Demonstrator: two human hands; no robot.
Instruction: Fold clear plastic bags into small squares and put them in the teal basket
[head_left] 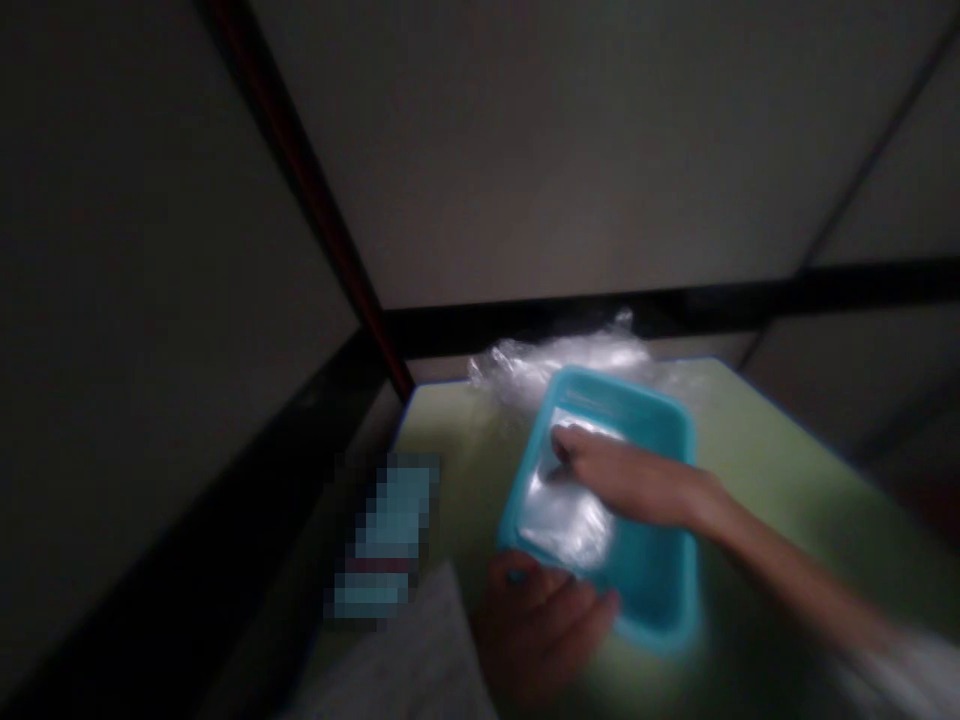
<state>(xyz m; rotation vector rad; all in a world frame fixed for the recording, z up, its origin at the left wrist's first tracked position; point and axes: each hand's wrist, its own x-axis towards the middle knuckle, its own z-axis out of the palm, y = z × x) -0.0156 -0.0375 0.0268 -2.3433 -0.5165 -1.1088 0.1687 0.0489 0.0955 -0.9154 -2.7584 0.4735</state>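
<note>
Clear plastic (570, 527) already sits in the teal tray (658, 578), crumpled film (577, 355) beyond; left hand (547, 622) grips the near rim, right hand (619, 475) inside, hold unclear.

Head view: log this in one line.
left hand: at rim of turquoise tray | right hand: inside tray, at shiny plastic | behind tray: crumpled plastic

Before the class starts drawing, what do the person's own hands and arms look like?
The left hand and right hand are both ungloved. A pale, blurred sleeve shows above the bare right forearm; pale grey cloth beside the left hand looks like its sleeve. Blur hides finer detail.
</note>
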